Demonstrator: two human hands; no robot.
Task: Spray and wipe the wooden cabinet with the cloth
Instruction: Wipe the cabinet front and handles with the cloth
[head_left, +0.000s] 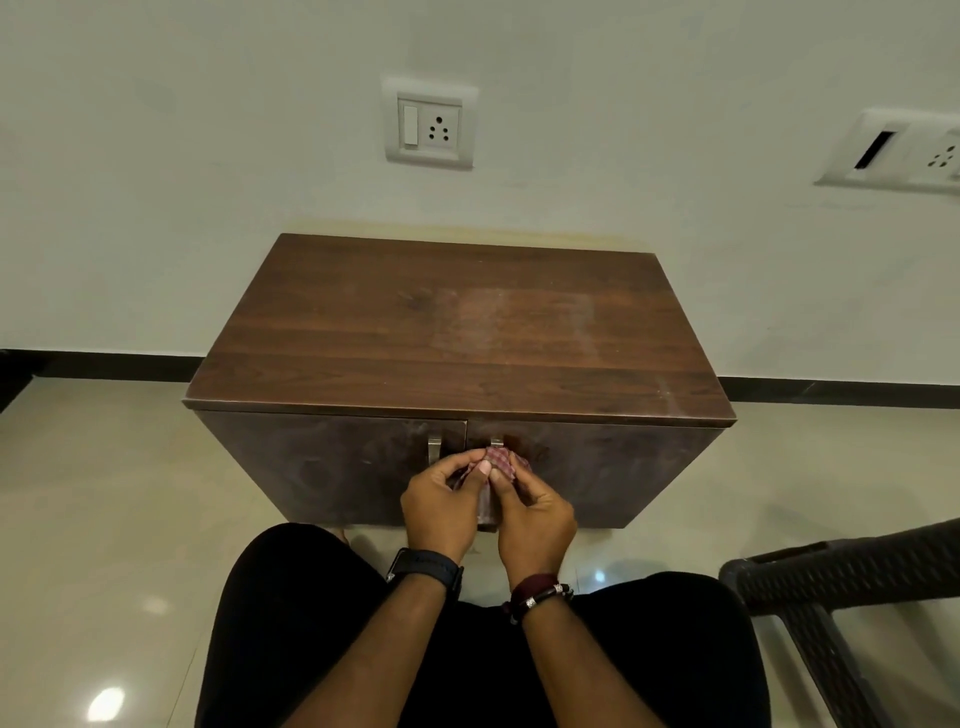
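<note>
A low wooden cabinet (462, 332) is seen from above, standing on a glossy tiled floor (104, 519) against a pale wall (208, 156). Its dark top carries a faint dusty rectangle right of centre, and 2 metal handles (435, 452) sit side by side where the 2 front doors meet.

Directly in front of the doors, a small checked cloth (498, 460) is pinched between both hands. The left hand (441, 512) has its fingers curled round the cloth's left part; the right hand (535, 519) grips the right part between thumb and fingers. The cloth appears bunched, as if being folded.

No spray bottle can be seen in this view, so spraying may be missed or delayed. A loosely bunched cloth could be snagged on a handle, or dust could be smeared rather than lifted if wiping is done dry. A dark woven chair (841, 582) stands close on the right and could be bumped.
</note>
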